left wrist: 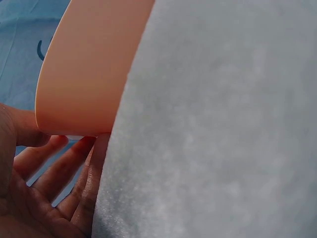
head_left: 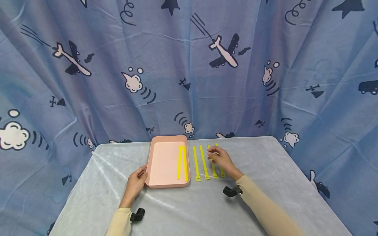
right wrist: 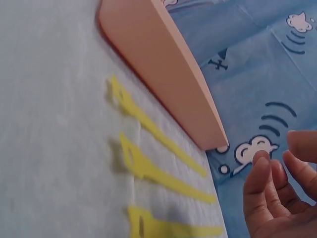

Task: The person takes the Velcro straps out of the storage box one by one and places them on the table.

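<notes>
A shallow pink tray (head_left: 165, 160) lies on the table, and my left hand (head_left: 136, 184) holds it at the near left side. In the left wrist view the thumb is at the rim, while the other fingers reach against the outer wall, partly hidden by the tray corner. Two yellow cable straps (head_left: 179, 164) lie lengthwise at the right inside the tray. Several more yellow straps (head_left: 203, 162), with slotted heads towards me, are lined up to its right. Over the two rightmost of these hovers my right hand (head_left: 222, 161), its fingers loosely bent, thumb and fingertips apart, nothing visible between them.
A pale grey cloth covers the table (head_left: 183, 213). Behind it hangs a blue patterned curtain (head_left: 165, 82), close to the table's far edge. Black wrist cameras (head_left: 232, 191) sit on both wrists.
</notes>
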Motion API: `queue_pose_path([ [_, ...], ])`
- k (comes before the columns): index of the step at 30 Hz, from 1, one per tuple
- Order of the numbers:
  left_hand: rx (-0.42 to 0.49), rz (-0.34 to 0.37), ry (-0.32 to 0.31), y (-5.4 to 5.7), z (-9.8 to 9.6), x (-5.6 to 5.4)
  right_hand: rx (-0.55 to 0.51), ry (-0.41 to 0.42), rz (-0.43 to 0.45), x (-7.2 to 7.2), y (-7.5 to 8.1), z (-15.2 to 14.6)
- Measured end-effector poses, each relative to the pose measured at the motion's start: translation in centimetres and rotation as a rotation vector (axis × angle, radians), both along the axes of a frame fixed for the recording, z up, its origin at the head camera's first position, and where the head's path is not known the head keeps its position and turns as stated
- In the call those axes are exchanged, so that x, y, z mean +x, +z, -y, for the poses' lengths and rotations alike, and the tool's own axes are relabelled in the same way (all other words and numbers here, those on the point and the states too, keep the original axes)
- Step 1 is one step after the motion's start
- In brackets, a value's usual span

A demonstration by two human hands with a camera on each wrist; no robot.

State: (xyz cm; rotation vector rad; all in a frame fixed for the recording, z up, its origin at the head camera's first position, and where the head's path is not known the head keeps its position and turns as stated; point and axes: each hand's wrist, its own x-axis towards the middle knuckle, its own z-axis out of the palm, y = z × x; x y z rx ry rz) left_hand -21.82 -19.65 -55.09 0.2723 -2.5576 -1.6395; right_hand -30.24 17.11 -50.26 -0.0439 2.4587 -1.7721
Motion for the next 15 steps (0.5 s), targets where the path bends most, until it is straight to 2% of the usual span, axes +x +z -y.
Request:
queue_pose_path([
  [15, -0.002, -0.012, -0.009, -0.1, 0.0, -0.1, -0.030, 0.047, 0.005, 0.5, 0.3, 3.6],
])
